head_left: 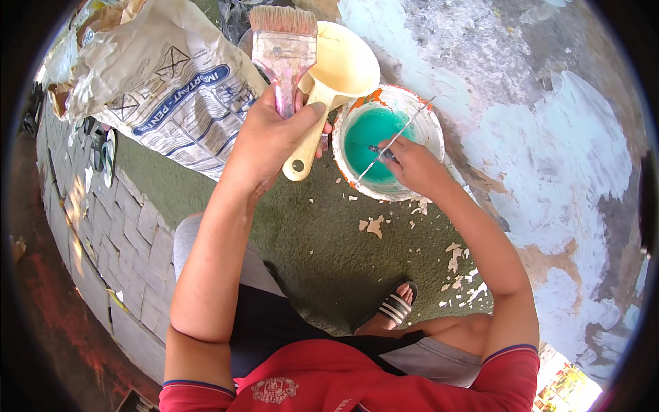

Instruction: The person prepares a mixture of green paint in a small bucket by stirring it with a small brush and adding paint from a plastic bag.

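My left hand (264,141) is closed round the pinkish handle of a wide paintbrush (285,51), bristles pointing away from me. The same hand grips a pale yellow dipper (350,58) by its long handle, the bowl lying just beyond the fingers. To the right stands a white bucket (431,127), its rim smeared with orange and white, holding turquoise liquid (360,137). Over the liquid, my right hand (415,165) is closed on the dark grip of a thin, paint-flecked blade (410,123), seen edge-on across the bucket's mouth. How deep it reaches is hidden.
A large printed paper sack (185,89) stands at the far left, near a loose sandal (108,158) on grey paving (130,233). Paint flakes (373,226) dot the green ground. At right is a surface patched with pale blue (549,144). My sandalled foot (397,305) is below the bucket.
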A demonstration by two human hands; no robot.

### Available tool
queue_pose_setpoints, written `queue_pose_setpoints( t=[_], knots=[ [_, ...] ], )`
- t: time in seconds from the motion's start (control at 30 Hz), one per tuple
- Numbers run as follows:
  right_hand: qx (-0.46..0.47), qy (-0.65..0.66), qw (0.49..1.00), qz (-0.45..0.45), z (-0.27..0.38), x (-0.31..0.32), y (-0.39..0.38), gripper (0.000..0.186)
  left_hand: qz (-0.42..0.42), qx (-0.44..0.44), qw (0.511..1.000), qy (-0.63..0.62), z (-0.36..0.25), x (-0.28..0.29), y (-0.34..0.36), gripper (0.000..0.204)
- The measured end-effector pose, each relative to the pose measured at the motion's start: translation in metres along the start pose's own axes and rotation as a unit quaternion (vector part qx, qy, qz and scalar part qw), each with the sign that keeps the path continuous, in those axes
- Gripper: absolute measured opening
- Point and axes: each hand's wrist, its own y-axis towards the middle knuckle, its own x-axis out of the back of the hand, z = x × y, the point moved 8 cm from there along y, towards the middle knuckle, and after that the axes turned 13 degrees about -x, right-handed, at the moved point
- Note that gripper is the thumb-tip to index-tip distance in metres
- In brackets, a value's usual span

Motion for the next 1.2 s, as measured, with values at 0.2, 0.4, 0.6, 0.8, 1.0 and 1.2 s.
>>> queue_pose_setpoints(
  t=[0.2, 0.4, 0.6, 0.8, 1.0, 1.2],
  knots=[
    [-0.029, -0.03, 0.997, 0.071, -0.01, 0.009, -0.016, 0.023, -0.003, 0.004, 1.0, -0.019, -0.001, 0.001, 0.001, 0.033],
    [-0.023, -0.068, 0.997, -0.007, -0.023, 0.043, 0.0, 0.023, -0.007, 0.003, 1.0, -0.01, 0.001, -0.001, 0.0, 0.032],
    [0.013, -0.137, 0.989, -0.063, -0.028, 0.041, 0.016, 0.023, -0.008, 0.001, 1.0, -0.014, 0.003, -0.003, 0.001, 0.032],
    [-0.094, -0.091, 0.991, -0.041, -0.048, 0.034, -0.006, 0.025, 0.027, 0.009, 1.0, 0.006, 0.005, -0.001, 0.0, 0.048],
    [-0.149, -0.038, 0.988, -0.003, -0.034, 0.021, -0.017, 0.026, 0.023, 0.021, 1.0, 0.001, 0.005, 0.002, 0.0, 0.051],
    [-0.071, 0.033, 0.996, -0.04, -0.006, 0.005, -0.002, 0.024, 0.018, 0.006, 1.0, 0.005, 0.002, -0.002, -0.001, 0.048]
  ],
)
